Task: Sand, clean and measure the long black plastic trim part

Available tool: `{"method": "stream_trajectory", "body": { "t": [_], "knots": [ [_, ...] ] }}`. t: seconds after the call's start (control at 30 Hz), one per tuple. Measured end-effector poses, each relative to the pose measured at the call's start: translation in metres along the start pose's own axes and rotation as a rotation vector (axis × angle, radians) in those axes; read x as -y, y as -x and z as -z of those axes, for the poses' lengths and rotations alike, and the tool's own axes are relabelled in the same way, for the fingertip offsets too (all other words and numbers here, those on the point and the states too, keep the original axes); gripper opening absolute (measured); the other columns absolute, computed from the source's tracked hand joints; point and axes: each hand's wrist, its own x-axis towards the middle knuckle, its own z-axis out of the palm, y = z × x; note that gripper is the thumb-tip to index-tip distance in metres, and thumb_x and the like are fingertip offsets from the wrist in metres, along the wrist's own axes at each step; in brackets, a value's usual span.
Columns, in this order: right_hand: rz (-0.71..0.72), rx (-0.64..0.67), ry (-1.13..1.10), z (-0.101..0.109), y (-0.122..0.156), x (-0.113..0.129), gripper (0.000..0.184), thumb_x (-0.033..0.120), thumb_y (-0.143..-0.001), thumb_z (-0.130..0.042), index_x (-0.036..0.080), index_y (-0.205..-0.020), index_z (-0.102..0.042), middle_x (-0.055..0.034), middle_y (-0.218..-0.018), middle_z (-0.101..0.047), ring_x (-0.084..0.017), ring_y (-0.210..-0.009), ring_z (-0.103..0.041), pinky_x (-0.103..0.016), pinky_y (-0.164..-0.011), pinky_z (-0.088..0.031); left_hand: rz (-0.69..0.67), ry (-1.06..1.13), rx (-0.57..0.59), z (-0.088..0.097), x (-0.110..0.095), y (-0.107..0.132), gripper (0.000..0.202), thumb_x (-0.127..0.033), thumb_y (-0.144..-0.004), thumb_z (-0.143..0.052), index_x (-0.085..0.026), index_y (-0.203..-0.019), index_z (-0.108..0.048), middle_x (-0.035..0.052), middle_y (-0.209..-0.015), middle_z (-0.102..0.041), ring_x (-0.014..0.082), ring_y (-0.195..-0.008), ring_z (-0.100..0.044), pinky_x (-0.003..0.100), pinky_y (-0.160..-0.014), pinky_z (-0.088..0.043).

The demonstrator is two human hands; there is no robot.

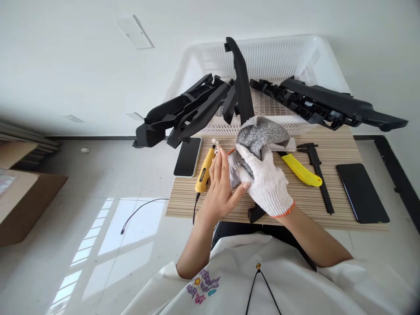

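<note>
My right hand (269, 183), in a white knitted glove with an orange cuff, grips a bunched grey cloth (262, 132). Beneath the cloth a long black plastic part (243, 83) runs from the table's front edge up over the basket; its middle is covered. Bare and with fingers outstretched, my left hand (219, 188) is beside the gloved hand, its thumb close to the glove. Part of another white glove (233, 168) shows between my hands. Just left of my fingers lies a yellow corded rotary tool (205, 169).
A white plastic basket (323, 57) stands at the back, with black plastic parts (193, 107) sticking out on both sides. On the striped table (179, 199) lie a phone (187, 156), a yellow utility knife (301, 169), a black caliper (318, 173) and a second phone (362, 192).
</note>
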Motion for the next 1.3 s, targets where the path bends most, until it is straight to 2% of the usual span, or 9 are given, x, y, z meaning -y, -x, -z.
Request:
{"method": "stream_trajectory", "body": {
  "t": [0.33,0.43,0.53,0.67,0.77,0.87,0.97,1.1,1.3],
  "knots": [
    [0.012,0.041,0.021,-0.003,0.000,-0.008,0.058,0.057,-0.098,-0.042,0.057,-0.155,-0.028,-0.0072,-0.143,-0.048,-0.017,-0.074,-0.067,-0.032,-0.061,-0.056,0.016,0.010,0.053,-0.004,0.003,-0.002,0.092,-0.052,-0.102,-0.044,-0.025,-0.160,0.022,0.0197,-0.171,0.003,0.0345,-0.159,-0.004,0.060,-0.124,-0.022],
    [0.065,0.073,0.028,-0.001,0.002,-0.004,0.059,0.055,-0.099,-0.042,0.057,-0.155,-0.026,-0.0072,-0.147,-0.045,-0.014,-0.070,-0.066,-0.031,-0.059,-0.055,-0.015,-0.022,-0.026,0.000,0.003,-0.009,0.090,-0.047,-0.103,-0.046,-0.024,-0.162,0.018,0.0202,-0.171,-0.001,0.0342,-0.159,-0.008,0.059,-0.124,-0.024],
    [0.120,0.119,0.037,0.000,0.004,0.002,0.057,0.054,-0.100,-0.038,0.058,-0.155,-0.025,-0.0072,-0.145,-0.048,-0.014,-0.069,-0.067,-0.030,-0.058,-0.055,-0.131,-0.099,-0.206,0.016,-0.001,-0.024,0.083,-0.038,-0.103,-0.047,-0.024,-0.163,0.009,0.0188,-0.171,-0.009,0.0326,-0.158,-0.015,0.056,-0.125,-0.024],
    [0.139,0.168,0.028,0.000,0.004,0.005,0.055,0.059,-0.099,-0.038,0.062,-0.152,-0.026,-0.0043,-0.143,-0.050,-0.018,-0.073,-0.070,-0.033,-0.059,-0.056,-0.176,-0.212,-0.337,0.062,-0.016,-0.051,0.062,-0.033,-0.105,-0.040,-0.028,-0.162,-0.017,0.0107,-0.167,-0.031,0.0296,-0.156,-0.025,0.053,-0.127,-0.023],
    [0.153,0.167,-0.002,0.000,0.003,0.004,0.054,0.059,-0.100,-0.036,0.062,-0.152,-0.026,-0.0037,-0.147,-0.046,-0.018,-0.079,-0.071,-0.035,-0.066,-0.057,-0.118,-0.276,-0.277,0.100,-0.022,-0.071,0.049,-0.037,-0.106,-0.035,-0.026,-0.153,-0.041,0.0068,-0.153,-0.052,0.0298,-0.147,-0.042,0.056,-0.125,-0.024],
    [0.168,0.162,-0.019,0.002,0.004,0.003,0.053,0.060,-0.100,-0.034,0.062,-0.153,-0.025,-0.0038,-0.148,-0.046,-0.018,-0.079,-0.071,-0.035,-0.066,-0.057,-0.029,-0.405,-0.093,0.120,-0.017,-0.094,0.047,-0.046,-0.104,-0.037,-0.022,-0.140,-0.056,0.0089,-0.127,-0.066,0.0316,-0.128,-0.058,0.057,-0.117,-0.036],
    [0.160,0.154,-0.019,0.004,0.005,0.001,0.054,0.061,-0.099,-0.036,0.062,-0.152,-0.027,-0.0042,-0.144,-0.049,-0.018,-0.075,-0.070,-0.036,-0.064,-0.057,0.099,-0.566,0.028,0.118,-0.006,-0.121,0.048,-0.053,-0.101,-0.039,-0.018,-0.118,-0.067,0.0131,-0.109,-0.069,0.0342,-0.117,-0.062,0.053,-0.104,-0.046],
    [0.147,0.102,-0.029,0.007,0.008,-0.008,0.052,0.060,-0.099,-0.040,0.060,-0.150,-0.034,-0.0043,-0.141,-0.051,-0.018,-0.074,-0.070,-0.035,-0.063,-0.056,0.160,-0.715,0.040,0.108,0.001,-0.151,0.045,-0.052,-0.100,-0.044,-0.015,-0.101,-0.070,0.0167,-0.098,-0.069,0.0352,-0.107,-0.063,0.048,-0.092,-0.049],
    [0.104,0.034,-0.035,0.009,0.017,-0.028,0.053,0.053,-0.099,-0.045,0.059,-0.150,-0.036,-0.0038,-0.138,-0.053,-0.016,-0.073,-0.069,-0.032,-0.062,-0.055,0.266,-0.721,0.118,0.108,0.005,-0.167,0.042,-0.051,-0.096,-0.051,-0.016,-0.083,-0.071,0.0133,-0.080,-0.066,0.0370,-0.103,-0.065,0.053,-0.095,-0.043]
  ]
}}
